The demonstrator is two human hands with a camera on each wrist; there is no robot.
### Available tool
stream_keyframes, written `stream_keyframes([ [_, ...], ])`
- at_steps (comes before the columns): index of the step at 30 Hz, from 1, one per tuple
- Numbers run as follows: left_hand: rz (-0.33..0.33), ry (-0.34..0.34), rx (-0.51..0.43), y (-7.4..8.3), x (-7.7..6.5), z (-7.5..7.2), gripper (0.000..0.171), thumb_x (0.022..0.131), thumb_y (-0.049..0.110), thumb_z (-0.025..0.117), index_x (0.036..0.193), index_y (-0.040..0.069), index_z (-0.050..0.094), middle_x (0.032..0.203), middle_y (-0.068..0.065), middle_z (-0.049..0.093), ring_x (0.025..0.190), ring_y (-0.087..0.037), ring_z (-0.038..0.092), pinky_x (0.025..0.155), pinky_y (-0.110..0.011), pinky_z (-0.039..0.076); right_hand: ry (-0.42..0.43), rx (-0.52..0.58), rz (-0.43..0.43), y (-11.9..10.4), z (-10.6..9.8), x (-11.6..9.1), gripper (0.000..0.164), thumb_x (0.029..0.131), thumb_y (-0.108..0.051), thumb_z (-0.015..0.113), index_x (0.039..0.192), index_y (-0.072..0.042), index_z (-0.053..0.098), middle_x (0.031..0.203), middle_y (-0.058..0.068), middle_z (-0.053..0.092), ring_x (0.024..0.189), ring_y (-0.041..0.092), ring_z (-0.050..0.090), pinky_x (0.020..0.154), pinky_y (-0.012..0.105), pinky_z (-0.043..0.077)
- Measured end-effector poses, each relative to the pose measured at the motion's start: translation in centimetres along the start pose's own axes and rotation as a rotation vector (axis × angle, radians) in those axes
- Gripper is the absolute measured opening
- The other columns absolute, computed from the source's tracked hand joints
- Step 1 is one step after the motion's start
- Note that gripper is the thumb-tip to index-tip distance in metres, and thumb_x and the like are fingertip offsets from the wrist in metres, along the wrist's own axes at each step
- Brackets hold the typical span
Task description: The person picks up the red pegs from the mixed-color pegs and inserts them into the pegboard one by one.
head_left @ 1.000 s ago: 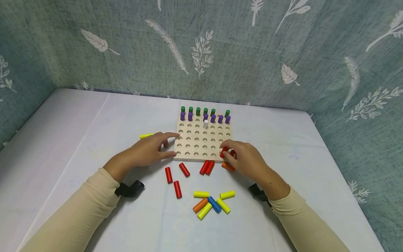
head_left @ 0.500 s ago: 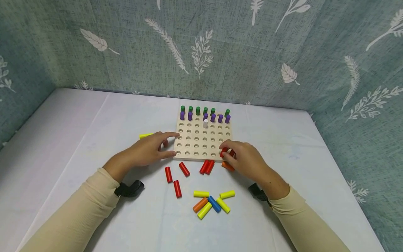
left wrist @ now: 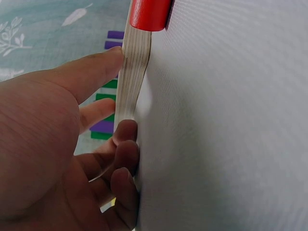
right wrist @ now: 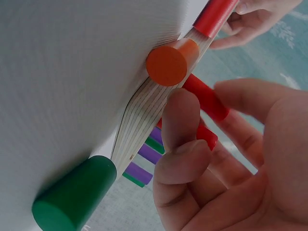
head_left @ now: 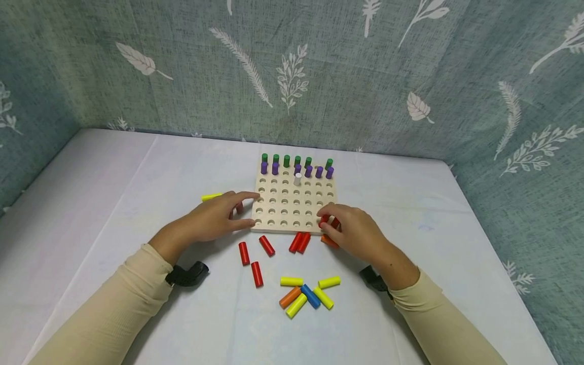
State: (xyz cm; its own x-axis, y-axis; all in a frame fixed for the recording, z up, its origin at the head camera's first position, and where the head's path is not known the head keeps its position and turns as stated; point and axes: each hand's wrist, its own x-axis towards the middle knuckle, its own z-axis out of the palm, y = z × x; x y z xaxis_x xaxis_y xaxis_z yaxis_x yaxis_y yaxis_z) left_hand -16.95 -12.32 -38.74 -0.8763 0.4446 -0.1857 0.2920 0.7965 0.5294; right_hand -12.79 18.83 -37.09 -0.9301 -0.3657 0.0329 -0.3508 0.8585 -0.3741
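Note:
A pale wooden pegboard (head_left: 278, 205) lies on the table, with upright green pegs (head_left: 286, 161), purple pegs (head_left: 276, 169) and one white peg (head_left: 298, 179) toward its far side. My left hand (head_left: 216, 215) rests thumb and index finger against the board's left edge, its other fingers loosely bent. At the near right corner, my right hand (head_left: 360, 228) pinches a red peg (right wrist: 207, 96) that stands at the board; whether it is fully seated cannot be told. Another red peg (right wrist: 208, 138) shows behind the fingers in the right wrist view. The right hand partly covers that corner.
Several loose red pegs (head_left: 257, 274) lie before the board. Nearer still are yellow pegs (head_left: 292, 281), an orange peg (head_left: 290, 297) and a blue peg (head_left: 311, 296). Another orange peg (head_left: 329, 241) touches the near edge. A green peg (right wrist: 77, 192) lies by the board's right side.

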Motion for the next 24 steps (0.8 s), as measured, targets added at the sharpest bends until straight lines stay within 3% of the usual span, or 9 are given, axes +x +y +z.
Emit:
stream_keyframes([
  [4,0.013,0.002,-0.001,-0.1,0.0,0.0,0.071,0.09,0.037,0.074,0.152,0.026,0.042,0.11,-0.009,0.061,0.083,-0.019,0.052,0.067,-0.03,0.044,0.071,-0.017,-0.046,0.1,0.2,-0.1,0.037,0.092,-0.027,0.073,0.127,-0.016,0.066,0.126,0.004,0.067,0.086,0.016,0.061,0.077,0.033,0.056],
  [9,0.015,-0.001,-0.004,-0.1,0.0,0.0,0.071,0.09,0.038,0.074,0.152,0.026,0.041,0.111,-0.009,0.061,0.084,-0.019,0.053,0.067,-0.03,0.044,0.177,-0.032,-0.124,0.0,0.1,-0.5,0.035,0.091,-0.025,0.073,0.124,-0.015,0.068,0.119,0.003,0.065,0.064,0.01,0.051,0.058,0.023,0.045],
  [12,0.016,-0.003,-0.005,-0.2,0.1,0.0,0.071,0.09,0.038,0.074,0.152,0.027,0.041,0.111,-0.009,0.061,0.084,-0.019,0.053,0.068,-0.03,0.044,0.216,-0.039,-0.191,-0.4,-0.1,-0.8,0.029,0.091,-0.022,0.072,0.119,-0.014,0.069,0.115,0.003,0.065,0.059,0.005,0.046,0.055,0.02,0.042],
  [18,0.018,0.0,-0.002,-0.2,0.2,0.1,0.071,0.09,0.037,0.074,0.152,0.026,0.041,0.11,-0.009,0.061,0.083,-0.019,0.053,0.067,-0.03,0.044,0.246,-0.044,-0.29,-1.4,-0.3,-1.3,0.024,0.091,-0.019,0.071,0.115,-0.013,0.07,0.111,0.003,0.067,0.057,0.004,0.046,0.054,0.017,0.043],
  [24,-0.005,0.001,0.0,0.0,0.2,0.0,0.072,0.089,0.037,0.075,0.152,0.028,0.041,0.111,-0.008,0.061,0.085,-0.02,0.054,0.068,-0.03,0.045,0.218,-0.051,-0.306,-1.8,-0.3,-1.4,0.024,0.091,-0.018,0.072,0.114,-0.014,0.071,0.11,0.003,0.068,0.056,0.004,0.046,0.054,0.017,0.044],
])
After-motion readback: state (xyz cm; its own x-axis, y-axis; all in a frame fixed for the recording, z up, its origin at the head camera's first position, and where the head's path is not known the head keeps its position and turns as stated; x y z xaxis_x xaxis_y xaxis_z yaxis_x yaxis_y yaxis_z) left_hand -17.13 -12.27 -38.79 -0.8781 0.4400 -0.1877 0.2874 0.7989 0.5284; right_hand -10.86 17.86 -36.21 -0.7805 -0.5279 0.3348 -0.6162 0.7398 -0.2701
